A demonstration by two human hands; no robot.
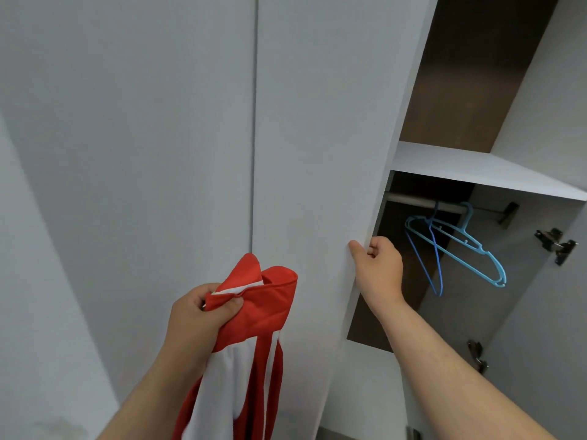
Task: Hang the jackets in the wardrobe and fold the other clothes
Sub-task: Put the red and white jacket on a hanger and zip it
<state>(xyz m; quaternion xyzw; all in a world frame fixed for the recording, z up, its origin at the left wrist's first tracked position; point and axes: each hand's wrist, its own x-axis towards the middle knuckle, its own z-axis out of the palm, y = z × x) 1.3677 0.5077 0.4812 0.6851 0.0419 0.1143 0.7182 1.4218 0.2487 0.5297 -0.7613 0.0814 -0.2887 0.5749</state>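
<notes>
My left hand [200, 315] grips a red and white jacket [254, 344] near its collar, and the rest of it hangs down in front of the shut white wardrobe doors. My right hand [376, 268] holds the edge of a white wardrobe door [320, 154], thumb on the front and fingers curled behind it. Through the opening I see a metal rail [422, 200] under a white shelf [476, 166]. On the rail hang a light blue hanger [470, 246] and a darker blue hanger [432, 258], both bare.
The right-hand door [546, 312] stands open, with metal hinges [556, 244] on its inner side. Above the shelf is a dark brown compartment [467, 74]. A white wall [38, 281] curves along the left.
</notes>
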